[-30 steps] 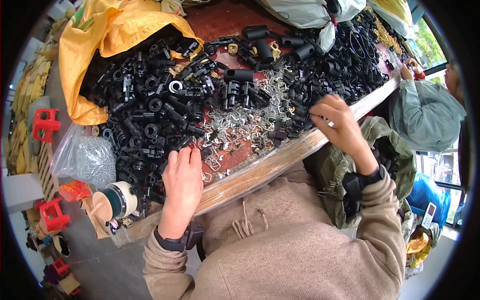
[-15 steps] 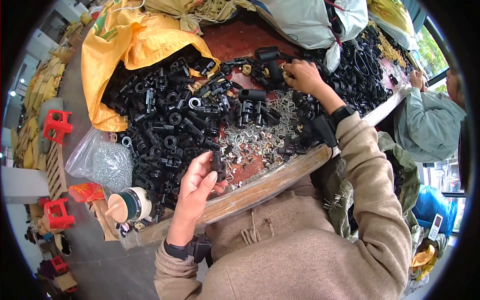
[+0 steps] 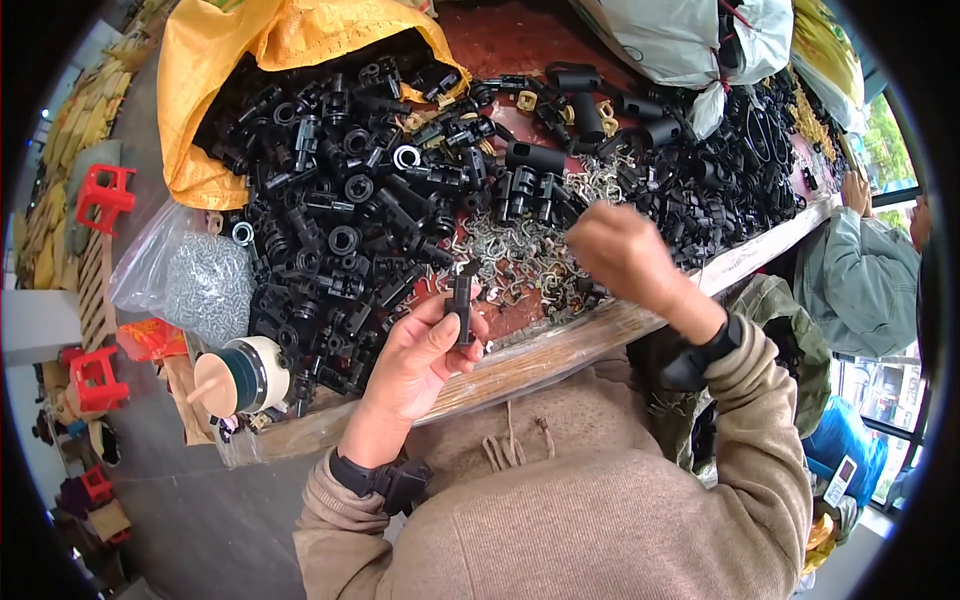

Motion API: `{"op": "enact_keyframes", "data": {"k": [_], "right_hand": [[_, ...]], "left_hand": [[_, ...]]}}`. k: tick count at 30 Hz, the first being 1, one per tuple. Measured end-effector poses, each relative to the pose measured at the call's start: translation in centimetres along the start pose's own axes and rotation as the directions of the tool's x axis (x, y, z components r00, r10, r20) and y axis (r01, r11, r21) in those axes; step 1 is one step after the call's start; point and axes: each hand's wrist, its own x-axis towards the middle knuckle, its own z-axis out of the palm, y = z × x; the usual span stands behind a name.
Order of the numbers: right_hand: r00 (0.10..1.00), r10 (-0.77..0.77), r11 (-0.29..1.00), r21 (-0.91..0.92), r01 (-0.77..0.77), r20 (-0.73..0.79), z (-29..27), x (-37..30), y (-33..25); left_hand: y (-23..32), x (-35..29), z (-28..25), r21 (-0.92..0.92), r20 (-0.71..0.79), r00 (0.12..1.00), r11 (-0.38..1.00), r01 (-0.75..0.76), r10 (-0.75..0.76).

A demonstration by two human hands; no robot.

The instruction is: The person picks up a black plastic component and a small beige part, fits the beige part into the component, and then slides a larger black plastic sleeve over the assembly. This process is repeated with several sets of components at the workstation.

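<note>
In my left hand (image 3: 425,350), near the table's front edge, a small black plastic fitting (image 3: 461,308) stands upright between thumb and fingers. My right hand (image 3: 625,258) is in the air above the pile of small bent metal clips (image 3: 520,262), its fingers curled in and slightly blurred; whatever they may hold is hidden. To the left of the clips lies a big heap of black plastic fittings (image 3: 345,240), partly spilling from a yellow woven sack (image 3: 195,130). Black cylindrical sleeves (image 3: 535,156) and a few brass-coloured pieces (image 3: 526,100) lie beyond the clips.
A clear bag of metal parts (image 3: 208,285) and a cream-and-green container with a wooden knob (image 3: 245,375) sit at the table's left end. White sacks (image 3: 660,45) stand at the back. Another person's sleeve (image 3: 855,285) is at the right. Red stools (image 3: 105,195) stand on the floor.
My right hand has come back from the brass-coloured pieces and sleeves at the back, toward me. My left hand has risen slightly, turning the black fitting. The view has shifted a little.
</note>
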Motion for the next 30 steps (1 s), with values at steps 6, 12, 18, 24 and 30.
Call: {"op": "enact_keyframes", "data": {"k": [6, 12, 18, 24, 30], "right_hand": [[0.985, 0.021, 0.999, 0.037, -0.028, 0.169, 2.8, 0.3, -2.7], [0.965, 0.066, 0.997, 0.02, -0.073, 0.252, 2.9, 0.9, -2.8], [0.967, 0.074, 0.997, -0.032, -0.068, 0.245, 3.8, 0.6, -3.4], [0.974, 0.023, 0.989, -0.148, 0.011, 0.227, 2.9, 0.5, -4.2], [0.981, -0.01, 0.997, -0.069, 0.024, 0.192, 3.3, 0.1, -3.4]], "left_hand": [[-0.7, 0.1, 0.4, -0.006, 0.009, 1.0, 1.0, 0.019, -0.019], [-0.9, 0.2, 0.5, -0.025, -0.004, 0.999, 0.999, 0.036, -0.036], [-1.4, 0.2, 1.0, 0.165, -0.03, 0.999, 0.986, -0.035, 0.04], [-1.7, 0.1, 1.6, 0.238, -0.074, 0.992, 0.968, -0.084, 0.104], [-2.3, 0.6, 1.3, 0.345, -0.059, 0.981, 0.926, -0.151, 0.182]]}}
